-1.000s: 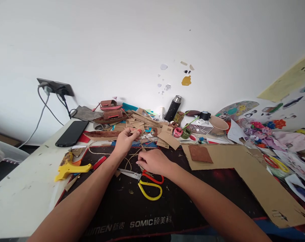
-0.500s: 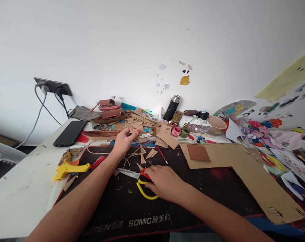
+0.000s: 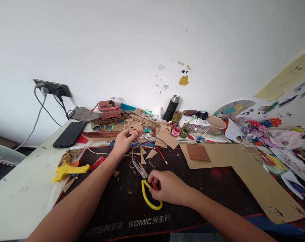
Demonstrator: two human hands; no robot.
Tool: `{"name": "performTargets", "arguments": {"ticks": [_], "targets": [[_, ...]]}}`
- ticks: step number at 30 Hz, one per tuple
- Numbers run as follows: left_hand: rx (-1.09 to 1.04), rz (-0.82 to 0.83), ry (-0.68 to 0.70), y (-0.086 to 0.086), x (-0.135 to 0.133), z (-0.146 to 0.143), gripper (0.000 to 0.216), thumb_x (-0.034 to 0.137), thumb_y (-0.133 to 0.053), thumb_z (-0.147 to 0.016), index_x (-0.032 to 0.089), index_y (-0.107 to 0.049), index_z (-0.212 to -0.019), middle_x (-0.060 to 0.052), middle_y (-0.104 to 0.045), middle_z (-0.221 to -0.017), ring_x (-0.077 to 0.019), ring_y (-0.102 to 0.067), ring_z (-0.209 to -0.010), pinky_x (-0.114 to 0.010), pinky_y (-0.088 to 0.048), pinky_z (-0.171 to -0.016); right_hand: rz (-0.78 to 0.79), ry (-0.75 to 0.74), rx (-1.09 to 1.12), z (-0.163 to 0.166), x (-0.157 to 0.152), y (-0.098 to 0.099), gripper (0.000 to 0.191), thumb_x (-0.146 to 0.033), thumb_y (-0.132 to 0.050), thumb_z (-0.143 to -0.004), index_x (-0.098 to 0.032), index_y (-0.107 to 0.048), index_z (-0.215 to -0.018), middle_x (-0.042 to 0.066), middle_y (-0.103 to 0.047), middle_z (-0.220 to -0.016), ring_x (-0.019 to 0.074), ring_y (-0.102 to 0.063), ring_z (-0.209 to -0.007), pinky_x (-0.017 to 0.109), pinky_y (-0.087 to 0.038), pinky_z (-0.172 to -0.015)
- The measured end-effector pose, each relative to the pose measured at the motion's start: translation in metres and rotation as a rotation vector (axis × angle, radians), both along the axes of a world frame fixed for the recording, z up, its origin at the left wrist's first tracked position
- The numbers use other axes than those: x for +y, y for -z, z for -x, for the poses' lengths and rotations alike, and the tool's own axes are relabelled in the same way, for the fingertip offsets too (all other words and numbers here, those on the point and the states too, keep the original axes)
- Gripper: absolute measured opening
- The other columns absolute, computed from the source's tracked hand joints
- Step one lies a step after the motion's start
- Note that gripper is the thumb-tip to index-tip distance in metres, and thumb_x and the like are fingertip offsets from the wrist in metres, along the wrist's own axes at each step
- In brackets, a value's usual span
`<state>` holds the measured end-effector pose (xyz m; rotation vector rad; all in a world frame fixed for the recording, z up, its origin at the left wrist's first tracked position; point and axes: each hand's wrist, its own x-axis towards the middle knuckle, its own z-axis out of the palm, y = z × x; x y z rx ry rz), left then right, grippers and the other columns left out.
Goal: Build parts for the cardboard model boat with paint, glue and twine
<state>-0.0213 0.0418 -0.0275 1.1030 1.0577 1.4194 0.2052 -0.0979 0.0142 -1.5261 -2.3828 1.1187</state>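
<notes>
My right hand (image 3: 167,186) is closed on the red and yellow handles of the scissors (image 3: 146,188), which rest on the black desk mat (image 3: 117,208) with their blades pointing up and left. My left hand (image 3: 123,141) is farther back, pinching a small cardboard piece (image 3: 134,133) with a red spot; thin twine (image 3: 132,156) trails from it down onto the mat. Small cardboard triangles (image 3: 147,153) lie between the two hands.
A yellow glue gun (image 3: 66,168) and a black phone (image 3: 69,133) lie to the left. A big L-shaped cardboard sheet (image 3: 243,168) covers the right of the mat. Cardboard scraps, boat models (image 3: 107,114), a black flask (image 3: 172,108) and paint pots crowd the back.
My right hand came back from the twine onto the scissors and gripped their handles, turning them so the blades point up-left. My left hand kept its place.
</notes>
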Motion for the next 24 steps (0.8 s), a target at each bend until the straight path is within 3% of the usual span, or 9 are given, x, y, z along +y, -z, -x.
{"name": "performTargets", "arguments": {"ticks": [4,6,8,11,17,21,24], "targets": [[-0.019,0.01,-0.001,0.0,0.0,0.0,0.055,0.066,-0.095,-0.062,0.02,-0.069,-0.077,-0.004,-0.073,-0.069,-0.0199,-0.065,-0.067,-0.032,-0.051,-0.067,0.383,0.21,0.322,-0.009,-0.006,0.012,0.016,-0.022,-0.074,-0.084,-0.019,-0.067,-0.098,-0.006,-0.06,-0.074,0.0098,-0.052,-0.059,0.022,-0.038,-0.058],[-0.033,0.02,-0.003,0.0,0.0,0.0,0.056,0.066,-0.096,-0.06,0.02,-0.069,-0.076,-0.004,-0.073,-0.069,-0.0198,-0.065,-0.067,-0.032,-0.051,-0.067,0.478,0.236,0.469,-0.014,-0.011,0.017,0.02,-0.026,-0.078,-0.084,-0.018,-0.066,-0.097,-0.005,-0.061,-0.076,0.0093,-0.054,-0.064,0.02,-0.039,-0.059],[-0.049,0.03,-0.004,0.0,0.0,0.0,0.055,0.065,-0.097,-0.06,0.019,-0.07,-0.076,-0.004,-0.073,-0.069,-0.0193,-0.064,-0.066,-0.032,-0.05,-0.067,0.565,0.238,0.592,-0.018,-0.016,0.019,0.029,-0.034,-0.083,-0.083,-0.018,-0.064,-0.098,-0.003,-0.066,-0.077,0.009,-0.056,-0.064,0.019,-0.04,-0.058],[-0.079,0.042,-0.009,-0.001,0.0,0.001,0.052,0.061,-0.097,-0.062,0.019,-0.072,-0.078,-0.004,-0.073,-0.07,-0.0182,-0.063,-0.066,-0.031,-0.049,-0.068,0.719,0.254,0.773,-0.022,-0.024,0.022,0.053,-0.05,-0.092,-0.077,-0.021,-0.057,-0.104,-0.006,-0.067,-0.073,0.0059,-0.048,-0.046,0.018,-0.034,-0.046],[-0.161,0.076,-0.017,-0.004,0.001,0.001,0.05,0.056,-0.1,-0.059,0.018,-0.072,-0.076,-0.002,-0.071,-0.072,-0.0164,-0.063,-0.068,-0.028,-0.048,-0.067,0.631,0.241,1.037,-0.022,-0.014,0.027,0.072,-0.062,-0.092,-0.078,-0.018,-0.054,-0.12,-0.003,-0.069,-0.075,0.0036,-0.046,-0.041,0.016,-0.031,-0.04],[-0.201,0.123,-0.011,-0.007,0.003,0.002,0.049,0.054,-0.1,-0.058,0.017,-0.076,-0.081,-0.005,-0.074,-0.08,-0.0165,-0.065,-0.071,-0.027,-0.05,-0.064,0.496,0.266,1.161,-0.016,0.014,0.028,0.056,-0.06,-0.088,-0.083,-0.019,-0.058,-0.106,0.0,-0.07,-0.077,0.0072,-0.053,-0.042,0.017,-0.033,-0.037],[-0.214,0.155,-0.007,-0.009,0.005,0.003,0.047,0.051,-0.099,-0.06,0.017,-0.078,-0.084,-0.005,-0.074,-0.082,-0.016,-0.067,-0.073,-0.025,-0.052,-0.065,0.42,0.348,1.246,-0.011,0.037,0.026,0.052,-0.058,-0.087,-0.084,-0.018,-0.063,-0.108,-0.001,-0.069,-0.076,0.0071,-0.053,-0.041,0.017,-0.036,-0.039]]}}
